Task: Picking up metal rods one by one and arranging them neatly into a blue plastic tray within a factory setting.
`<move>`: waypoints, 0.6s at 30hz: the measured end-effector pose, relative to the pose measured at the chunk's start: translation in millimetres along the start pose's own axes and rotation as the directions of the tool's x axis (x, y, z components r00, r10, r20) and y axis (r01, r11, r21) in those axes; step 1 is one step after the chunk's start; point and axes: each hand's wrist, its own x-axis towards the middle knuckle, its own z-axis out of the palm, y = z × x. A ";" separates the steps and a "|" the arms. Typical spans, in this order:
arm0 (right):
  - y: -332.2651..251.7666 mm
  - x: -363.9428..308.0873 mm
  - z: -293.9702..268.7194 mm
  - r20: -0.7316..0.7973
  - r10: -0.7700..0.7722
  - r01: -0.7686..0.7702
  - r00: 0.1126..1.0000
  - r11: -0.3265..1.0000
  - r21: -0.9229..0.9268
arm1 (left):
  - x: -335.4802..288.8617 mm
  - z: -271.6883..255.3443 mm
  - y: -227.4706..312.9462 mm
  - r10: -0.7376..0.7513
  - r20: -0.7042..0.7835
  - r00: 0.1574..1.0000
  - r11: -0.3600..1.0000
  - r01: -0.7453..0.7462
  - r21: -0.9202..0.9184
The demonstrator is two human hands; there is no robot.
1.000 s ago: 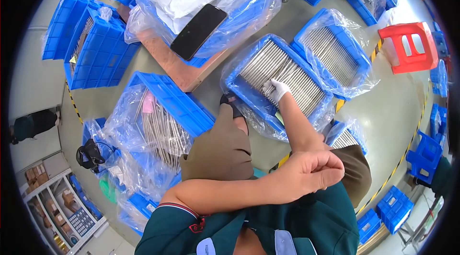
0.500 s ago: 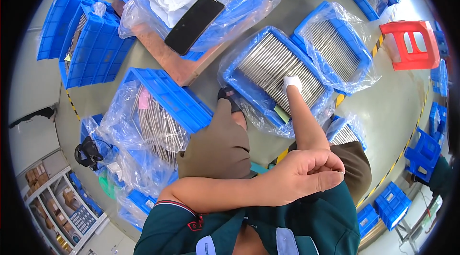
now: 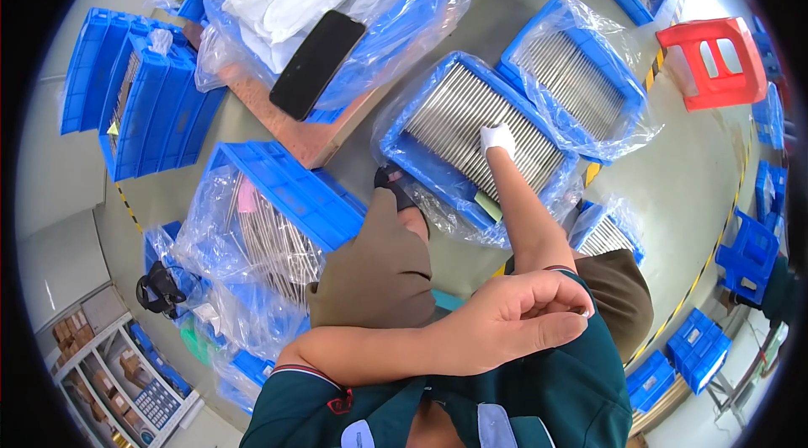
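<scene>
My right hand (image 3: 498, 141), in a white glove, rests on the rows of thin metal rods (image 3: 459, 111) in a blue crate (image 3: 402, 147) lined with clear plastic. Its fingers point down at the rods and are too small and hidden to make out. Bare and closed, my left hand (image 3: 539, 313) is held across my body near the right elbow, fingers curled and the thumb against them. What lies between those fingertips, if anything, is hidden. A green slip (image 3: 487, 205) sits at the crate's near edge.
Another lined crate of rods (image 3: 572, 77) stands behind to the right. To the left, a tilted blue crate (image 3: 290, 195) has rods beside it in plastic. A black phone (image 3: 317, 66) appears over a bagged crate on a wooden pallet (image 3: 278, 115). A red stool (image 3: 715, 62) is at far right.
My right hand has shifted slightly left across the rods. My left hand keeps its curled shape and is a little lower. The whole view has turned slightly.
</scene>
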 end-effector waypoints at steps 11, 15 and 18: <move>-23.7 5.0 -86.7 -0.172 -0.619 0.630 0.767 0.777 0.013 | 15.2 -10.0 11.0 -0.116 -0.165 0.979 0.993 0.116 -0.014; -24.3 58.5 -148.6 -0.430 -0.493 0.583 0.756 0.806 0.101 | 24.3 -13.9 14.7 -0.143 -0.222 0.965 0.990 0.143 -0.012; 13.5 133.2 -169.7 -0.403 -0.236 0.307 0.884 0.944 0.121 | 30.1 -15.0 18.0 -0.158 -0.243 0.957 0.987 0.149 -0.055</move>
